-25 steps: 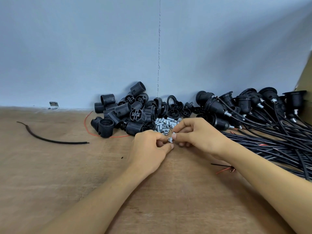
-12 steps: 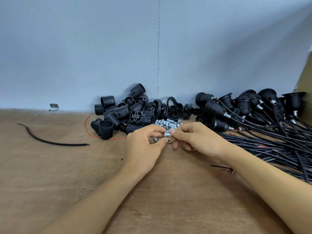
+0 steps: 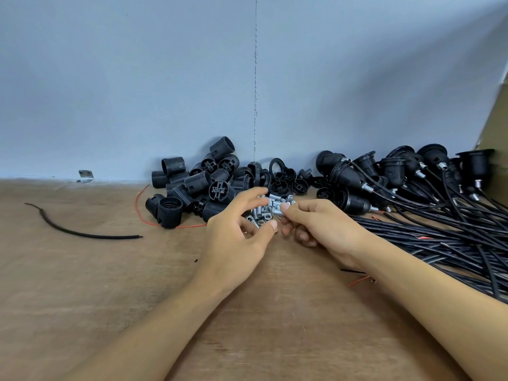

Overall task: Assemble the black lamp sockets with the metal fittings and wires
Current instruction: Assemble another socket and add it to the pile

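Note:
A small pile of silver metal fittings (image 3: pixel 268 213) lies on the wooden table (image 3: pixel 82 298), in front of a heap of black socket shells (image 3: pixel 198 188). My right hand (image 3: pixel 321 226) pinches one metal fitting (image 3: pixel 279 210) between thumb and forefinger, just above the pile. My left hand (image 3: pixel 233 237) hovers beside it with its fingers spread and loosely bent; the thumb tip is next to a small ring (image 3: pixel 275 230). Assembled sockets with fittings and wires (image 3: pixel 384 174) are stacked at the back right, and their black wires (image 3: pixel 439 237) trail forward.
A loose black wire piece (image 3: pixel 82 233) lies at the left and a thin red wire (image 3: pixel 141 213) curls round the shells. Short red and black wire scraps (image 3: pixel 357 279) sit under my right forearm. Blue wall (image 3: pixel 165 92) behind, cardboard box (image 3: pixel 497 127) at right.
My left hand has let go of the fitting that both hands pinched and has spread its fingers. Both hands have moved slightly away from me, over the fittings pile.

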Available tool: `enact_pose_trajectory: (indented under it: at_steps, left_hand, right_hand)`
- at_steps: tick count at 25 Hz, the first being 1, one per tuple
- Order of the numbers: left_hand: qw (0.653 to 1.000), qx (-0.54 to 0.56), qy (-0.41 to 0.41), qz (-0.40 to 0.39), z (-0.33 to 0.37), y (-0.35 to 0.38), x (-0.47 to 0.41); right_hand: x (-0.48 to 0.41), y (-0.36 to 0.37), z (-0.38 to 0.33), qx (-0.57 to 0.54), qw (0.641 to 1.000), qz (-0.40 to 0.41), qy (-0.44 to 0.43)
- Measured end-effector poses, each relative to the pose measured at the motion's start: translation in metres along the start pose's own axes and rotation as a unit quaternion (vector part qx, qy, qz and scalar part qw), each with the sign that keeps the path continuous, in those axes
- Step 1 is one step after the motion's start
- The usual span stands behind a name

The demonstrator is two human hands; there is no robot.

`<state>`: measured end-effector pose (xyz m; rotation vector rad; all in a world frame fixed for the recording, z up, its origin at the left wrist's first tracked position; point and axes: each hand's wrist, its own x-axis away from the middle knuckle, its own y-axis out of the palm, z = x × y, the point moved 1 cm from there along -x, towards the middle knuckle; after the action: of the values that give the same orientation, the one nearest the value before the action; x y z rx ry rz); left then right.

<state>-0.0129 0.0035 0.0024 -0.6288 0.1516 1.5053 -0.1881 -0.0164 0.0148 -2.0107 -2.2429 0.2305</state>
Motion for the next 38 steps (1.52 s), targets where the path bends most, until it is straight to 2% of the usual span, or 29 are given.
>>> enact_pose_trajectory:
  at_steps: [2,7,10,12,16,20,24,26,32,35,38]
  left_hand:
    - [1.000,-0.003,-0.004,-0.022,0.002,0.001,0.001]
    - [0.999,-0.032,0.016,-0.002,0.002,0.002,0.002]
    - [1.000,-0.011,0.005,-0.019,0.004,0.001,0.002]
    - [0.999,-0.036,0.013,-0.030,0.003,0.002,0.002]
    - [0.999,-0.034,0.028,-0.005,0.000,0.002,0.002]
    - [0.997,-0.049,0.025,-0.047,0.000,0.005,0.001]
    - [0.998,-0.049,0.043,-0.009,-0.003,0.004,0.000]
    - [0.998,-0.040,0.036,-0.018,-0.003,0.004,-0.001]
    - [0.992,-0.106,0.063,0.028,-0.001,0.003,0.001]
    - [0.994,-0.095,0.017,0.046,-0.004,0.001,-0.002]
    - [0.994,-0.109,-0.022,0.018,-0.008,0.004,-0.004]
  right_hand:
    - [0.000,0.000,0.001,0.002,1.000,-0.001,-0.002]
    - [-0.002,-0.001,0.002,0.000,1.000,0.013,0.002]
    - [-0.001,0.000,0.002,0.008,1.000,0.010,0.005]
    - [-0.002,0.000,0.002,0.008,1.000,0.013,0.008]
    - [-0.001,0.000,0.002,0.012,1.000,0.015,0.009]
    - [0.000,0.001,0.001,0.017,1.000,0.013,0.010]
    - [0.001,0.000,0.000,0.028,1.000,0.009,0.008]
    - [0.002,0.001,0.000,0.035,0.999,0.005,0.005]
    - [0.003,0.003,-0.001,0.069,0.998,0.004,-0.014]
    - [0.004,0.004,0.000,0.043,0.999,0.006,-0.021]
    - [0.005,0.006,0.000,0.025,0.999,-0.011,-0.028]
